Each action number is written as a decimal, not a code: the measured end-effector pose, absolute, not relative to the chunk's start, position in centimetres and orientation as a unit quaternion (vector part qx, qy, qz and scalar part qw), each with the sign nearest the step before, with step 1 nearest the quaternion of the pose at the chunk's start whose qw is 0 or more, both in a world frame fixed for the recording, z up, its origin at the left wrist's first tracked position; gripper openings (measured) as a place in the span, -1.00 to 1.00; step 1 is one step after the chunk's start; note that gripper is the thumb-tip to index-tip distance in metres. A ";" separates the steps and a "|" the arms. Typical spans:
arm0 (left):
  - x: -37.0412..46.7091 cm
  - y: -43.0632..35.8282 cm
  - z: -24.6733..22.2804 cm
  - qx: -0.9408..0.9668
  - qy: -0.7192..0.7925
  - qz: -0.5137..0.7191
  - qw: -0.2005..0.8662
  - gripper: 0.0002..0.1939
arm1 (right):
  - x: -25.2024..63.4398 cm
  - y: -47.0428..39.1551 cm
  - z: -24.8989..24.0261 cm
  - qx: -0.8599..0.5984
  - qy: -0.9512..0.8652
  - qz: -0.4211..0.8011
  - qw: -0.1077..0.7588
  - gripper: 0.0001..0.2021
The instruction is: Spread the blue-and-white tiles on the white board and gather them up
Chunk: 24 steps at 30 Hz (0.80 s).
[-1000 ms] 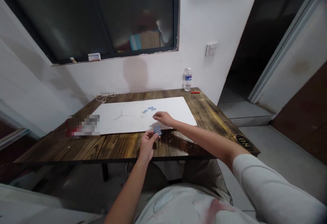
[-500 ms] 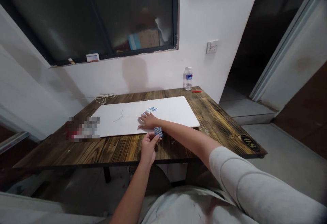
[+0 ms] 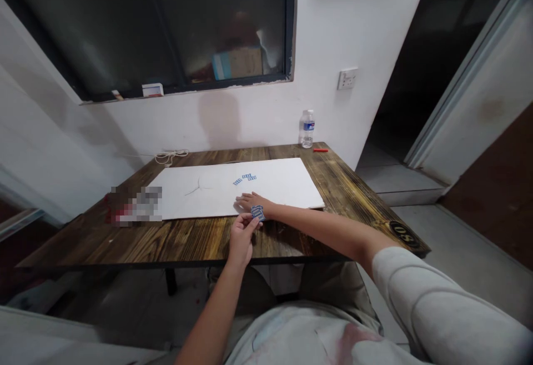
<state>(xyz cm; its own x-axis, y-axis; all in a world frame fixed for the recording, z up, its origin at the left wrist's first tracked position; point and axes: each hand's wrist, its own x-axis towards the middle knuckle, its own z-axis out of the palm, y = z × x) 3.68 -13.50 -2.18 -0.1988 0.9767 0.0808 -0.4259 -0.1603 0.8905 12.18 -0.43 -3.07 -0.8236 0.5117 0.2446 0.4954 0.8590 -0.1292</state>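
Between the thumb and fingers of my left hand (image 3: pixel 241 237) is a small fan of blue-edged cards (image 3: pixel 257 213). Their print is too small to read. My right hand (image 3: pixel 251 200) lies palm down at the near edge of a white board (image 3: pixel 283 181), its fingers stretched out to the left. The cards in my left hand hide part of it. Just beyond the right fingertips, more blue-edged cards (image 3: pixel 249 176) lie on the board in small overlapping groups. Thin dark lines (image 3: pixel 198 188) mark the board further left.
The board rests on a dark wooden table (image 3: pixel 175 243). A clear bottle (image 3: pixel 307 130) and a red pen-like stick (image 3: pixel 320 150) are at the back right. A white cable (image 3: pixel 170 156) lies back left, near a blurred-out item (image 3: pixel 139 205). A wall stands behind.
My right hand has drawn back toward me and right, uncovering the left group of cards on the board. My left hand keeps its fan of cards almost in place.
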 end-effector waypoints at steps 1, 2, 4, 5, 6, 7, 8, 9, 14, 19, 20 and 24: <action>3.7 -13.5 -2.2 0.360 0.384 0.672 0.522 -0.63 | 12.9 -0.9 -3.0 -0.250 -0.957 0.031 0.146 -0.53; 3.7 -13.5 -2.1 0.362 0.383 0.671 0.521 -0.63 | 13.7 -1.5 -3.0 -0.241 -0.958 0.030 0.156 -0.55; 3.7 -13.5 -2.1 0.367 0.384 0.672 0.516 -0.64 | 15.0 -2.6 -2.7 -0.232 -0.957 0.022 0.171 -0.63; 3.7 -13.5 -2.0 0.368 0.385 0.672 0.514 -0.64 | 15.7 -3.1 -2.6 -0.234 -0.956 0.015 0.178 -0.68; 3.6 -13.5 -2.0 0.369 0.385 0.673 0.512 -0.63 | 16.3 -3.6 -2.5 -0.238 -0.954 0.007 0.183 -0.72; 3.6 -13.5 -2.0 0.370 0.385 0.673 0.512 -0.63 | 16.8 -4.0 -2.4 -0.241 -0.953 -0.001 0.186 -0.76; 3.6 -13.4 -2.0 0.370 0.386 0.672 0.512 -0.63 | 17.4 -4.4 -2.3 -0.245 -0.952 -0.007 0.186 -0.79; 3.6 -13.4 -2.1 0.370 0.386 0.671 0.513 -0.63 | 17.9 -4.7 -2.2 -0.250 -0.950 -0.014 0.185 -0.81; 3.6 -13.3 -2.1 0.368 0.387 0.671 0.514 -0.63 | 19.9 -6.2 -1.5 -0.305 -0.937 -0.032 0.170 -0.85; 3.7 -13.3 -2.0 0.367 0.399 0.671 0.506 -0.61 | 20.8 -7.6 -1.1 -0.364 -0.883 0.080 0.284 -0.84; 3.7 -13.3 -2.0 0.368 0.400 0.671 0.505 -0.61 | 20.8 -7.9 -1.1 -0.371 -0.860 0.122 0.329 -0.84; 3.8 -13.2 -2.0 0.362 0.398 0.677 0.503 -0.61 | 20.6 -9.3 -1.0 -0.389 -0.723 0.310 0.479 -0.88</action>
<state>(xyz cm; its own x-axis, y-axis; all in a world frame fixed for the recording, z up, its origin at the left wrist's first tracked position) 3.75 -13.16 -1.95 -0.2324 0.9685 0.0897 -0.3923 -0.1777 0.9025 20.56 -9.26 -1.04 -0.2378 0.8599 0.4516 0.2665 0.5049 -0.8210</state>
